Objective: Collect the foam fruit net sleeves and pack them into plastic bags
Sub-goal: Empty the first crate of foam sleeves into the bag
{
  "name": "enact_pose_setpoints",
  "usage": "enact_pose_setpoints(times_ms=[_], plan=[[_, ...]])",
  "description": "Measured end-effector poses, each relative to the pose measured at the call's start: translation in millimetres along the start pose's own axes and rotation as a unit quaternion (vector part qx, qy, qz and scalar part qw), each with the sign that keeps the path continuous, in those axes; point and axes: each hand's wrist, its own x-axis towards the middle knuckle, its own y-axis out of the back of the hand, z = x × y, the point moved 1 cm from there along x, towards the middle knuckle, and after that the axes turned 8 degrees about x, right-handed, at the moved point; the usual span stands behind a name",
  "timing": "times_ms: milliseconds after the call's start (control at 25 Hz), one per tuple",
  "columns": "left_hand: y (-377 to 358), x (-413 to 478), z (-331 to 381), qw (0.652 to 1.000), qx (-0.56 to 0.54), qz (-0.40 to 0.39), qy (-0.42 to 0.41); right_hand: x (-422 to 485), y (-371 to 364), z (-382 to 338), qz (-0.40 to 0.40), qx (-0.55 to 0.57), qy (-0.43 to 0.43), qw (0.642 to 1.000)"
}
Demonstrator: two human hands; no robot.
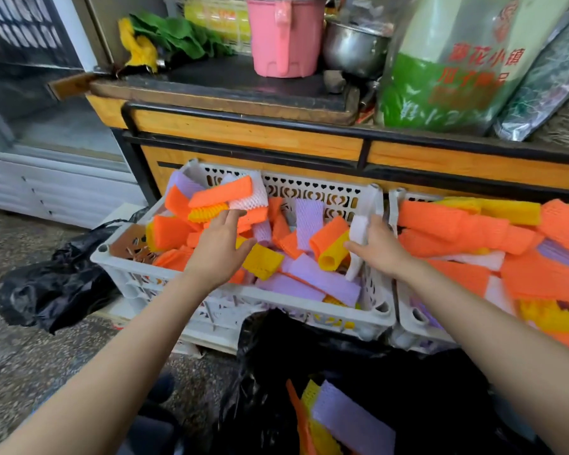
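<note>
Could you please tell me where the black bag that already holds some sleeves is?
In the head view the black bag sits bottom centre, nearest the camera, just in front of the white crate.

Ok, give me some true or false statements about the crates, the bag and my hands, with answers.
1. The black bag in front already holds sleeves. True.
2. The left hand grips an orange sleeve. False: it is spread open over the left crate, gripping nothing.
3. A pink jug stands on the counter above the crates. True.
4. The right crate is empty. False: it is heaped with sleeves, mostly orange.
5. The right hand pinches a white sleeve. True.
</note>
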Motion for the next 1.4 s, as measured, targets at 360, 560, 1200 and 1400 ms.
enact_pose_setpoints(times_ms=[360,560,1200,1400], plan=[[-34.0,95.3,-54.4,0.994,0.086,-0.043,0.055,55.4,-52.5,1.6,-0.063,-0.020,-0.067,0.996],[-50.7,114.2,-54.8,0.988,0.098,-0.096,0.077,59.5,-69.3,2.7,-0.100,-0.049,-0.045,0.993],[-6.0,65.1,61.7,0.972,-0.231,0.036,-0.021,20.5,3.6,-79.1,0.070,0.298,0.035,0.951],[1.7,27.7,90.2,0.961,-0.249,0.002,-0.119,-27.9,36.8,-88.2,-0.018,0.449,0.010,0.893]])
